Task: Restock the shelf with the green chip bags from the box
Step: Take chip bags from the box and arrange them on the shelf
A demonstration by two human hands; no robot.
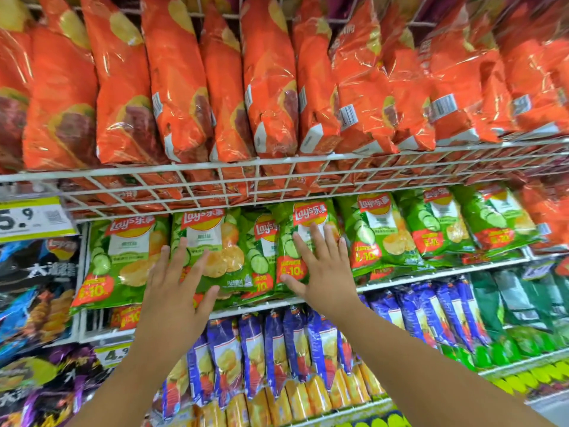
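While both hands are reaching up to the middle shelf, the scene is reading so:

Left hand [178, 282]: fingers are spreading wide and straight, lying flat against a glossy green foil chip bag [212, 251], gripping nothing.
Right hand [323, 266]: fingers are fanning straight, palm pressing flat on the neighbouring green cucumber-print chip bag [303, 241]; nothing is being gripped.
Task bags: the row of green chip bags [381, 232] is standing on the white wire shelf [431, 274], faces outward, logos up, long axes running vertical, tops leaning slightly back.
Edges: the white wire basket front [246, 186] of the shelf above is overhanging the bag tops, leaving only a thin gap.
Room: bags are packing side to side, overlapping; shiny orange chip bags [271, 87] are filling the tier above, blue-purple chip bags [277, 349] the tier below.
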